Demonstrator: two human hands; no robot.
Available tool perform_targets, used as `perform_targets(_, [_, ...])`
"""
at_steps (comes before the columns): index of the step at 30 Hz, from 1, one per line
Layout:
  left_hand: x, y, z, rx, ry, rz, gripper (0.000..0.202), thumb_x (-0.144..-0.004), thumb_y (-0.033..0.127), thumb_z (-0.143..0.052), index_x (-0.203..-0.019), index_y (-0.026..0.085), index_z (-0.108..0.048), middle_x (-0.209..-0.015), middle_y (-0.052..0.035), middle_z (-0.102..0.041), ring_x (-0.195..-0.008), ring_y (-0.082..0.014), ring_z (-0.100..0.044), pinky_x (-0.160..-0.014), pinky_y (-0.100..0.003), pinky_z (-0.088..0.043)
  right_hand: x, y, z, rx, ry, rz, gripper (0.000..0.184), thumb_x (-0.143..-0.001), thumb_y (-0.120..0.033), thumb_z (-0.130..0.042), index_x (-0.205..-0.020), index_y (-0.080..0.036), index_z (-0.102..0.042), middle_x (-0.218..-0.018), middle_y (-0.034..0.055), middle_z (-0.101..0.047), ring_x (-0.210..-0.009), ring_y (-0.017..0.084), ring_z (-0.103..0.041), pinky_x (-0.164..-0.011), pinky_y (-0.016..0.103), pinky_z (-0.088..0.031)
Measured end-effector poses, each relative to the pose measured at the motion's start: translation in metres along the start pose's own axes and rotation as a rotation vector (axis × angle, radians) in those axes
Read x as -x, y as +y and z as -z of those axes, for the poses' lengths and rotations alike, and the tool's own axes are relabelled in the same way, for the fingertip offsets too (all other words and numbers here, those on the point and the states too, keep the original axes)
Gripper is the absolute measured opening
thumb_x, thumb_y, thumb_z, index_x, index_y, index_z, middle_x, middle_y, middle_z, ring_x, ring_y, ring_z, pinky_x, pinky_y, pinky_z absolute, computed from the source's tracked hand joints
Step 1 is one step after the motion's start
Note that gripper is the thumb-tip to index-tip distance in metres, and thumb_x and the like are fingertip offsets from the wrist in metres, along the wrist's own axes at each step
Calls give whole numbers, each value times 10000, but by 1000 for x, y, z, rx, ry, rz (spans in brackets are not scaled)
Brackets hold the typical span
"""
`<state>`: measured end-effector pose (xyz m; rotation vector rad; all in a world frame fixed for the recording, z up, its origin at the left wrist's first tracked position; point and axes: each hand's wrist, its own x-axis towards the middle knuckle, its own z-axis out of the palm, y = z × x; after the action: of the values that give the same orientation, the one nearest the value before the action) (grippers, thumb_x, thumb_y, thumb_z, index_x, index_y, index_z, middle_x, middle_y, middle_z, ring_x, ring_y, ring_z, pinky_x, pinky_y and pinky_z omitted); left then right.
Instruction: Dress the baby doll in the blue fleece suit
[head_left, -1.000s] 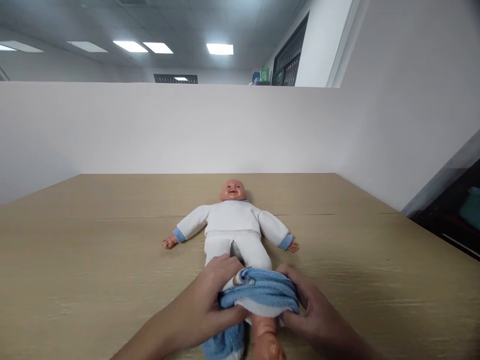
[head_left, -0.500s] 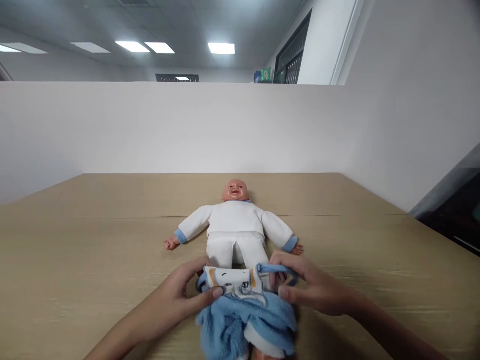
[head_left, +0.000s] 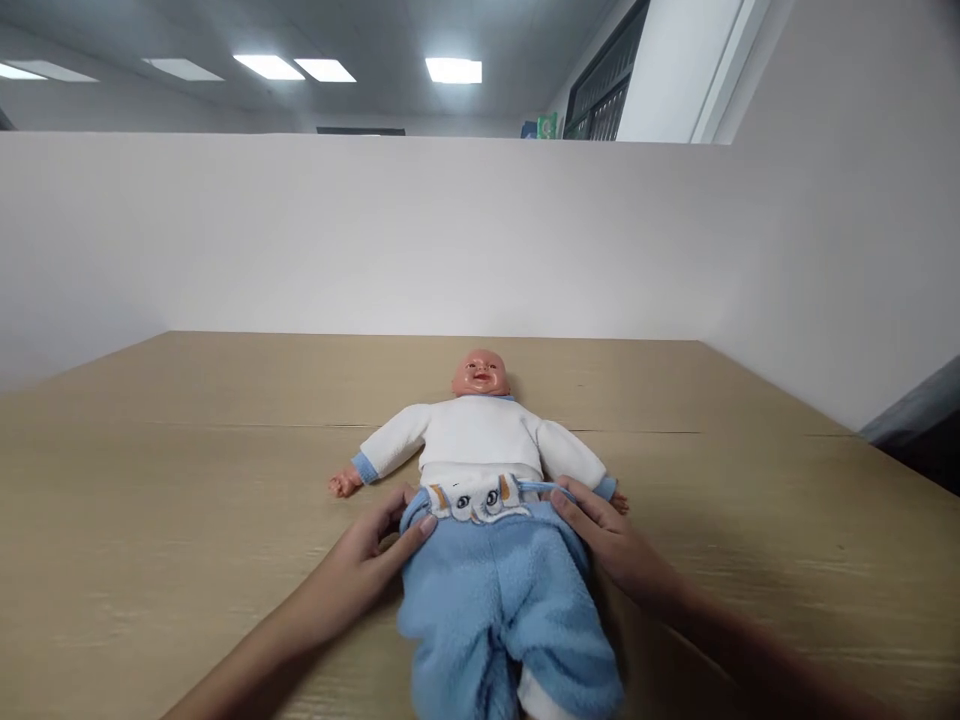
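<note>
Doll point(head_left: 481, 445) well inside table point(head_left: 187, 480) sides

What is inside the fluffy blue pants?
The baby doll lies with its lower body inside the blue fleece pants; its white top shows above. Its hips and thighs are covered, so they can't be seen.

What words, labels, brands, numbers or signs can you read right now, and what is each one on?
No readable text anywhere in view.
Green pack beyond the partition: pale marking, too small and blurred to read.
Blue fleece pants: cartoon face, no lettering visible.
White top on the doll: none visible.
</note>
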<state>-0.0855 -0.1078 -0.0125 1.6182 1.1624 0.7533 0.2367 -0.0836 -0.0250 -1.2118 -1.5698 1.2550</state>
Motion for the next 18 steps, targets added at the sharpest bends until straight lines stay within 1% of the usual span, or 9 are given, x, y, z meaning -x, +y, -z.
perform_targets(1, [-1,-4,0,20,6,14,401,-1057,604,-521,-1048,206,-565,-1035,-28,-601,-1011,-211,-559,-932,-315,-501,-2,4,-2,-27,6,-9,493,-985,-710,-594,-935,-223,-651,-924,13,-592,-932,217,-557,-899,313,-495])
perform_targets(3, [-1,-8,1,84,23,41,401,-1051,605,-538,-1079,207,-579,-1082,-31,-616,-1062,-217,-563,-999,-328,-486,0,8,-3,-85,-15,-1,499,-1007,-699,-562,-881,-220,-617,-887,13,-573,-888,206,-544,-872,313,-487])
perform_targets(5, [1,-10,-1,163,42,53,412,-1048,606,-542,-1180,218,-586,-1193,-43,-632,-1164,-229,-557,-1098,-350,-449,6,7,-1,-143,-121,27,518,-1010,-713,-529,-868,-220,-595,-864,14,-543,-840,200,-521,-817,316,-479])
perform_targets(7, [0,-11,-3,227,70,70,445,-1039,619,-550,-1257,233,-582,-1247,-47,-637,-1202,-233,-550,-1128,-362,-435,13,2,2,-173,-262,48,520,-931,-743,-627,-927,-223,-613,-880,17,-527,-835,209,-514,-807,333,-481])
perform_targets(9, [-2,-11,-6,260,105,87,461,-1021,646,-564,-1233,239,-603,-1168,-40,-649,-1133,-230,-562,-1061,-349,-472,18,-4,5,-179,-346,53,546,-790,-701,-806,-1006,-229,-638,-948,29,-532,-896,238,-531,-861,365,-490])
perform_targets(11, [-4,-12,-8,293,130,93,463,-995,665,-596,-1177,239,-624,-1073,-30,-636,-1049,-223,-566,-982,-334,-497,20,-6,4,-212,-381,42,539,-714,-599,-900,-1023,-239,-645,-1024,40,-540,-970,258,-536,-910,376,-475])
perform_targets(13, [-5,-13,-9,321,146,86,468,-968,667,-641,-1142,233,-634,-1032,-24,-612,-1007,-216,-561,-938,-319,-497,18,-4,3,-291,-418,9,484,-750,-553,-883,-1030,-245,-635,-1017,25,-530,-939,233,-516,-863,346,-454])
perform_targets(15, [-6,-12,-7,330,159,74,457,-948,652,-683,-1087,220,-634,-982,-13,-585,-945,-195,-544,-863,-286,-482,14,2,1,-358,-411,-28,417,-830,-556,-819,-1004,-241,-609,-933,-3,-492,-847,190,-468,-782,305,-415])
perform_targets(18, [-9,-6,0,319,186,36,412,-950,609,-710,-975,211,-605,-882,14,-526,-821,-153,-479,-710,-235,-401,4,8,2,-346,-270,-39,399,-902,-577,-757,-911,-234,-553,-850,-28,-420,-766,159,-381,-705,276,-361])
